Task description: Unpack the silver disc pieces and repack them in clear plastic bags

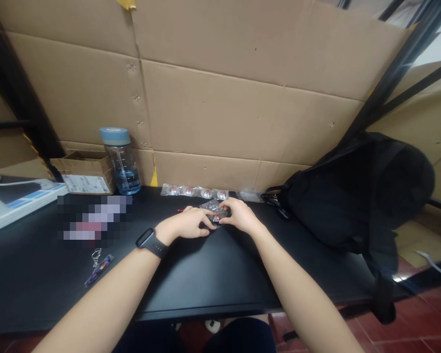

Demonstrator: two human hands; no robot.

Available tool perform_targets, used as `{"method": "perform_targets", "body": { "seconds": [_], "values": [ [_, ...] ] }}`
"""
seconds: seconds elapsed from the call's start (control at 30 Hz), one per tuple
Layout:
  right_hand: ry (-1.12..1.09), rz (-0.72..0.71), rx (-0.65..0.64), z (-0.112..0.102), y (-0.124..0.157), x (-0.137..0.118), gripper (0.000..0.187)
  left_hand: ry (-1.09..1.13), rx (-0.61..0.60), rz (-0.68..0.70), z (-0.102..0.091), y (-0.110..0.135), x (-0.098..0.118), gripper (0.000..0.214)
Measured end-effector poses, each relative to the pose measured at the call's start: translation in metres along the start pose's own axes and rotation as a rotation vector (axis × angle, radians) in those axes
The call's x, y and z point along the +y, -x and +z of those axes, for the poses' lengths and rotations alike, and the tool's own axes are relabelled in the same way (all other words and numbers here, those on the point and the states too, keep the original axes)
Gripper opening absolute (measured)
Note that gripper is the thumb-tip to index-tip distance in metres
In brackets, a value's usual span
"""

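Observation:
Both my hands meet near the middle of the black table. My left hand, with a black wristband, and my right hand pinch a small clear plastic packet with a red and white item inside, held low over the table. Just behind them lies a row of several similar clear packets along the cardboard wall. A thin red object pokes out beside my left hand.
A blue-lidded water bottle and a small cardboard box stand at the back left. A black backpack fills the right side. A keychain lies at the front left. Cardboard sheets wall the back.

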State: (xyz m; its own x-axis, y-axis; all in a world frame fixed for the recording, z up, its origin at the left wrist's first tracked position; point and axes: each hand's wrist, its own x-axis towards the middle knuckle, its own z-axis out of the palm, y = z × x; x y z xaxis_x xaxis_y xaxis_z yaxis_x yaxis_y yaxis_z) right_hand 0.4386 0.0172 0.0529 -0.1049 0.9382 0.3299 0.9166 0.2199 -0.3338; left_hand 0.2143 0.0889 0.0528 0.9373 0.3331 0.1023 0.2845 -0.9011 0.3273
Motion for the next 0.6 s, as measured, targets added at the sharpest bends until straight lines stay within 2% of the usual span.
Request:
{"method": "perform_targets", "body": {
  "seconds": [0.3,0.47,0.6],
  "values": [
    [0.149,0.063,0.128,0.022,-0.006,-0.006,0.035,-0.077,0.014,-0.110,0.003,0.001,0.000,0.030],
    [0.219,0.115,0.156,0.034,-0.014,-0.009,0.030,-0.056,-0.030,-0.067,-0.002,0.003,0.002,0.030],
    [0.193,0.180,0.192,0.035,-0.015,-0.009,0.027,-0.039,-0.053,-0.055,-0.006,0.002,0.004,0.032]
  ]
}}
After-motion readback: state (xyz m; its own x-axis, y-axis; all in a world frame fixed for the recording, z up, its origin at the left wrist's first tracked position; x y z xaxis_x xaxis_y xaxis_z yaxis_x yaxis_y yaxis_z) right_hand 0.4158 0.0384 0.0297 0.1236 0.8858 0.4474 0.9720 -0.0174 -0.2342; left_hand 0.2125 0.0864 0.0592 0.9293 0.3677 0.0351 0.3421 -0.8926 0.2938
